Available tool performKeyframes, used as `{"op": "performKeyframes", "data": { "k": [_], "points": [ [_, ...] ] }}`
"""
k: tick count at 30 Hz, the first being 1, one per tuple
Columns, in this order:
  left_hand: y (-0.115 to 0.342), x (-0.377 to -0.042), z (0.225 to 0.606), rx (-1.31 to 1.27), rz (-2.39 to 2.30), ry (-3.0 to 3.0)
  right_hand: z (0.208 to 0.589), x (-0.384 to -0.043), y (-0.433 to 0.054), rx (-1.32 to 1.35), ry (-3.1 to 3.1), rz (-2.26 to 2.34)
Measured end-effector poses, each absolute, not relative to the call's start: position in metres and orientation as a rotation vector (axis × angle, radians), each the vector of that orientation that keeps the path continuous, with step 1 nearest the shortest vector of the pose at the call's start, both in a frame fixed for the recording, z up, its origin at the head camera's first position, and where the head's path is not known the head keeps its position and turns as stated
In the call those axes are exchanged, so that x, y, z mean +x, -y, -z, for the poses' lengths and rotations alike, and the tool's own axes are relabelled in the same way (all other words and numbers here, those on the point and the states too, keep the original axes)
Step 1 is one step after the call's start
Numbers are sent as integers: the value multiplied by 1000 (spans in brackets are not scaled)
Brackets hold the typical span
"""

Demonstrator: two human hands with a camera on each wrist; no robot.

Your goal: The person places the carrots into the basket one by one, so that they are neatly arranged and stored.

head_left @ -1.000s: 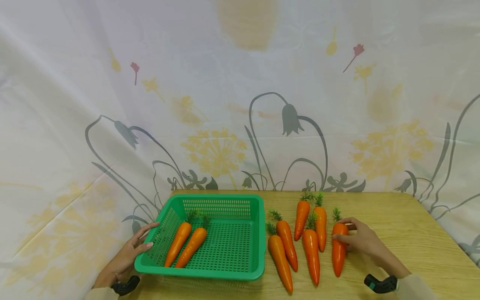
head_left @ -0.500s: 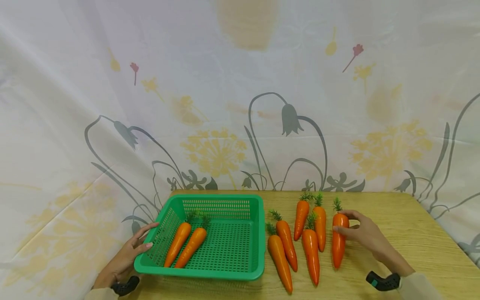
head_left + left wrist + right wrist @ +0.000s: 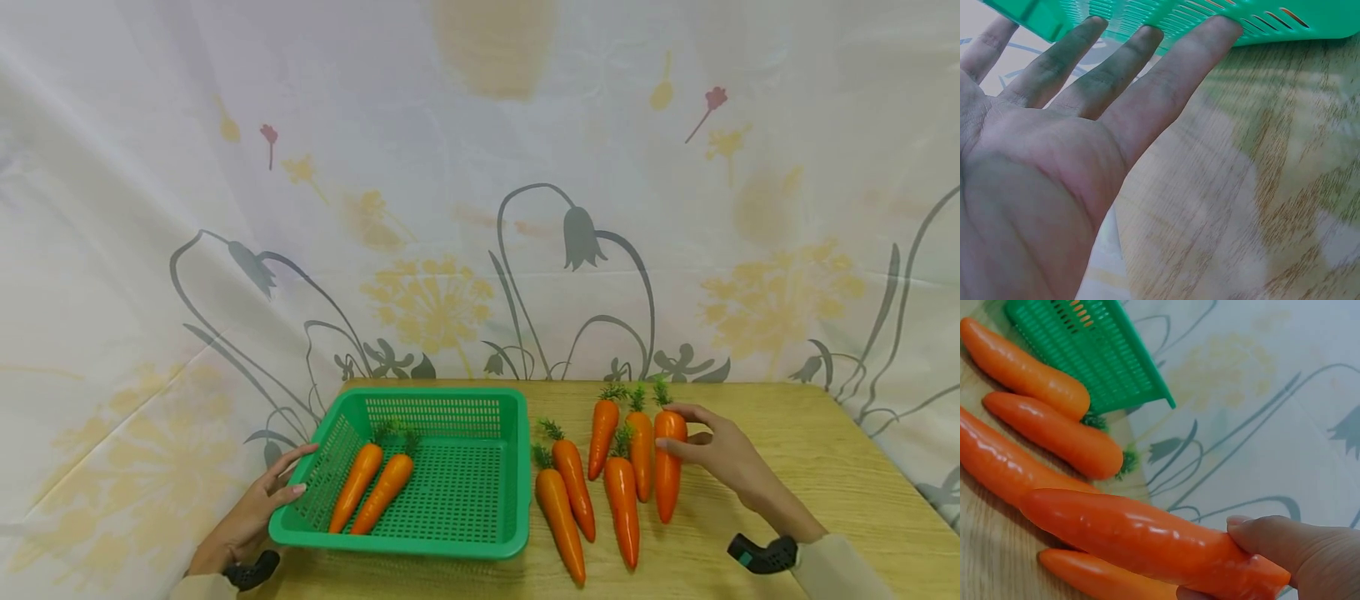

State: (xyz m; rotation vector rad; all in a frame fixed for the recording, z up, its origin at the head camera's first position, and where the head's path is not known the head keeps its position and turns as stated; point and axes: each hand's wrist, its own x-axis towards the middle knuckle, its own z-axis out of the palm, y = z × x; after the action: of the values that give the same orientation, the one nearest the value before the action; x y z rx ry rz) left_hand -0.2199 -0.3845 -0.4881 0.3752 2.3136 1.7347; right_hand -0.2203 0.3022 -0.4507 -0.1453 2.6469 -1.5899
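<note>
My right hand point(image 3: 720, 454) grips an orange carrot point(image 3: 667, 483) with a tufted green top, thumb on the near side. In the right wrist view, the held carrot point(image 3: 1129, 534) crosses over other carrots, its thick end at the thumb. My left hand point(image 3: 258, 504) is at the left side of a green plastic basket point(image 3: 405, 546). The left wrist view shows its straight fingers point(image 3: 1172, 81) reaching to the slotted basket wall point(image 3: 1316, 19). Two carrots point(image 3: 384, 493) lie side by side inside the basket, tops toward the back.
Several loose carrots lie between basket and right hand, among them a front one point(image 3: 562, 529), a middle one point(image 3: 622, 508) and a back one point(image 3: 603, 437). Everything stands on a wooden table point(image 3: 825, 467). A flower-printed cloth point(image 3: 465, 208) hangs behind it.
The right hand has moved the carrot backward and then left, beside the loose carrots. The left hand and the basket have stayed in place.
</note>
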Motion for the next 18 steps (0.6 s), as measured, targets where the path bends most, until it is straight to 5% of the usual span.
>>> {"op": "performKeyframes", "data": {
  "k": [18],
  "points": [
    [384,-218,487,402,-1755,-2301,431,-232,-272,-269,-2563,1702]
  ]
}}
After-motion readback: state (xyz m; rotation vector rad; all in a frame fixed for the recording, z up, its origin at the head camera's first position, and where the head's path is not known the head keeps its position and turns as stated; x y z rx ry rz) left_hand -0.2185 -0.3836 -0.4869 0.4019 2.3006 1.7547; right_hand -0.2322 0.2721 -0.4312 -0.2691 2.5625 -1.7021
